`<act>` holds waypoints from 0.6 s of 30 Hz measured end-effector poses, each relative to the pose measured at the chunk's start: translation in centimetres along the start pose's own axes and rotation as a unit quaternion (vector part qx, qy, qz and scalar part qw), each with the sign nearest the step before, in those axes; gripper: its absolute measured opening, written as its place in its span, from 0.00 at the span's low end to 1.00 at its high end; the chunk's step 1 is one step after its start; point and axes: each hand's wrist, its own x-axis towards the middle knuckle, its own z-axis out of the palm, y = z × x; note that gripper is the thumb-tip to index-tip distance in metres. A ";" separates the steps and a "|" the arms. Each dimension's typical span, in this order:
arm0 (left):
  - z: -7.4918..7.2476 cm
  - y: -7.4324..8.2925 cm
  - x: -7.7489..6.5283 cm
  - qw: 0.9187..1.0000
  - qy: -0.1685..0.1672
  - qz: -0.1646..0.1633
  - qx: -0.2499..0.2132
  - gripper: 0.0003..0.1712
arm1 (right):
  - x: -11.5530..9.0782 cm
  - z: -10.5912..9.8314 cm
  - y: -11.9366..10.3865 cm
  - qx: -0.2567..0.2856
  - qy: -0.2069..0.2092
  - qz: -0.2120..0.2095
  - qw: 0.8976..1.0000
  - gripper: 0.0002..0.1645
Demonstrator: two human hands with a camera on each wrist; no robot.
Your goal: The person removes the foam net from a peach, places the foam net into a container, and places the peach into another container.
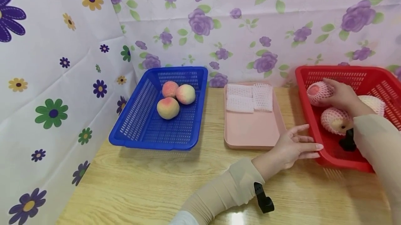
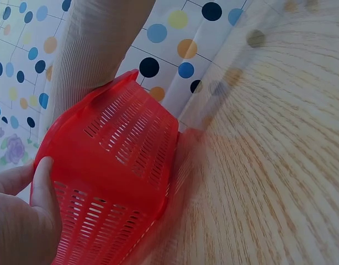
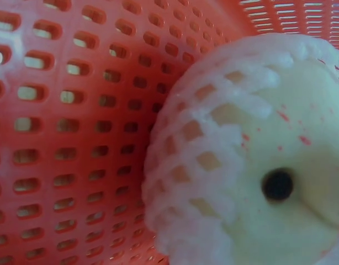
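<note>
In the head view my right hand (image 1: 341, 96) reaches into the red basket (image 1: 305, 113) and holds a peach in a pink foam net (image 1: 317, 92) by the basket's left wall. Below it lies another netted peach (image 1: 333, 120), its bare end with a dark hole filling the right wrist view, where the fingers are out of sight. A whitish netted fruit (image 1: 372, 103) sits to the right, partly behind my arm. My left hand (image 1: 289, 148) rests fairly straight fingers against the basket's left rim, and the left wrist view shows its thumb (image 2: 45, 185) touching that rim.
A pink tray (image 1: 250, 131) with several flat white foam nets (image 1: 239, 103) stands between the baskets. At the left, a blue basket (image 1: 150, 145) holds three bare peaches (image 1: 168, 108). Flowered cloth (image 1: 200, 23) hangs behind the wooden table (image 1: 150, 183).
</note>
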 end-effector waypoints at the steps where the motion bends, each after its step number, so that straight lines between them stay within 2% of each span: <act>1: 0.0 0.0 0.0 1.000 0.001 0.001 0.000 0.33 | 0.0 0.0 0.1 0.002 -0.005 0.003 1.000 0.62; 8: 0.0 -0.3 -0.1 1.000 0.008 0.010 -0.005 0.34 | 0.1 0.2 0.3 -0.003 -0.014 -0.007 1.000 0.63; 18: 0.0 -0.2 0.1 1.000 0.006 0.004 -0.006 0.34 | -0.1 0.4 0.4 -0.017 0.037 -0.020 0.999 0.57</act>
